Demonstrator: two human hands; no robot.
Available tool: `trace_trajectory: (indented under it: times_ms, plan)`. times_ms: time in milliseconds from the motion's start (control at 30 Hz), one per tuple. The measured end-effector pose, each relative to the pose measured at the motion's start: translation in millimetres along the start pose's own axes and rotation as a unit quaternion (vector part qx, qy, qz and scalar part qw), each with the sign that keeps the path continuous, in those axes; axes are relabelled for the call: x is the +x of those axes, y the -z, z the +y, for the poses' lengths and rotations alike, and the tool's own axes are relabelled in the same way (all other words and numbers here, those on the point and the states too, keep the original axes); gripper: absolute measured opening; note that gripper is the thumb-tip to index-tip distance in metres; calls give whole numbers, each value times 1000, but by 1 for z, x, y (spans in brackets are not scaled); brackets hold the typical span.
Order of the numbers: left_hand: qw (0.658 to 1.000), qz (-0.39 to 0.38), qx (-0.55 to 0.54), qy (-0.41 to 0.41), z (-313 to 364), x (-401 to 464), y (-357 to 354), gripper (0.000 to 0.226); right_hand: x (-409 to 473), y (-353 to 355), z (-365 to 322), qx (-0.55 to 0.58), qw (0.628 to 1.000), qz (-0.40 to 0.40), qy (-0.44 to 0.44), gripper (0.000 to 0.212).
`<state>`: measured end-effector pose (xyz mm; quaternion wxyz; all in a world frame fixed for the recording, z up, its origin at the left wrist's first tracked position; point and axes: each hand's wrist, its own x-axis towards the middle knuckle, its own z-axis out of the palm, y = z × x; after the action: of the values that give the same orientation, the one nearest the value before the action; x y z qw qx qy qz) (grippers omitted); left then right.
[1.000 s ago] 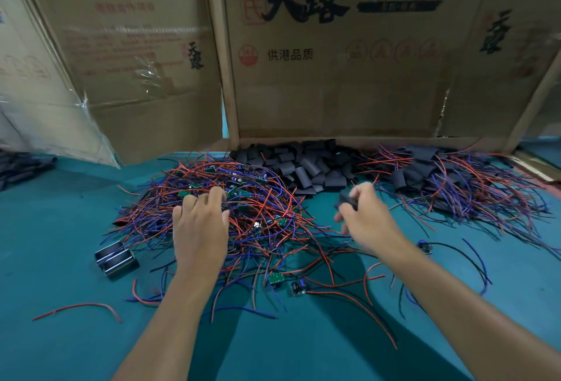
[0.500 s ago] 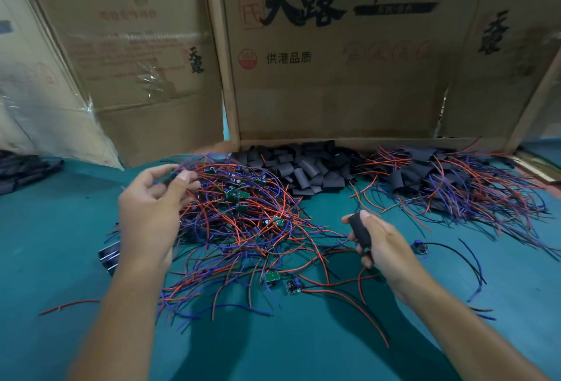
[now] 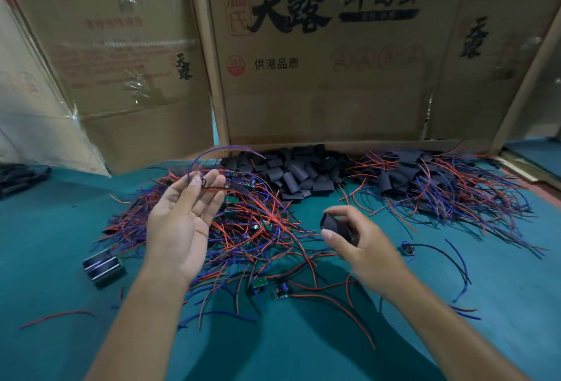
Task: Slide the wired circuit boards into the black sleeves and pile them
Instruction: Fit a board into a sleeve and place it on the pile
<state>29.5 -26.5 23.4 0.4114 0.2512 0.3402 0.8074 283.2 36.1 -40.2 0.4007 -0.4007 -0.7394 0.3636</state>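
Observation:
My left hand [image 3: 182,222] is raised palm up over the tangle of wired circuit boards [image 3: 243,228]. Its thumb and fingertips pinch one small board [image 3: 202,181], whose purple and red wires arc up and to the right. My right hand [image 3: 361,244] grips a black sleeve [image 3: 335,225] between thumb and fingers, its round mouth facing left. A heap of loose black sleeves [image 3: 297,172] lies at the back centre. A pile of sleeved boards with wires [image 3: 431,186] spreads at the back right.
Cardboard boxes [image 3: 318,61] wall off the back of the green table [image 3: 303,344]. A small metal part [image 3: 101,265] sits at the left near my forearm. Loose boards [image 3: 260,282] and stray wires [image 3: 437,259] lie in front and to the right.
My left hand turned palm up and drifted right, lifting a board out of the tangle. My right hand with the sleeve shifted slightly toward it.

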Motion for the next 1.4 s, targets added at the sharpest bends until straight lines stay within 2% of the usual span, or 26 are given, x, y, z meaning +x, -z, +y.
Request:
trace_trajectory:
  times_ms: [133, 300, 400, 633, 767, 1000, 1233, 1400]
  plan:
    - [1000, -13, -10, -10, -6, -2, 2, 11, -8, -7, -11, -50, 997, -20, 49, 33]
    - [999, -30, -16, -15, -6, -6, 3, 11, -14, -16, -18, -46, 995, -64, 57, 28]
    - [999, -28, -10, -21, -7, -7, 2, 10, -20, -19, -25, -73, 992, -63, 78, 32]
    - [999, -33, -2, -42, -8, -7, 1, 11, -30, -24, -41, -193, 964, 16, 182, 50]
    - [998, -38, -5, -45, -11, -8, 0, 14, -33, -30, -48, -241, 945, 49, 215, 47]
    - [999, -37, -5, -39, -14, -12, -6, 15, -35, -36, -48, -271, 942, 41, 195, 48]
    - [999, -24, -3, -40, -14, -14, -6, 16, -35, -38, -43, -287, 941, 59, 170, 38]
    - [999, -16, 12, -43, -15, -12, -4, 12, -33, -37, -38, -286, 938, 56, 188, 35]
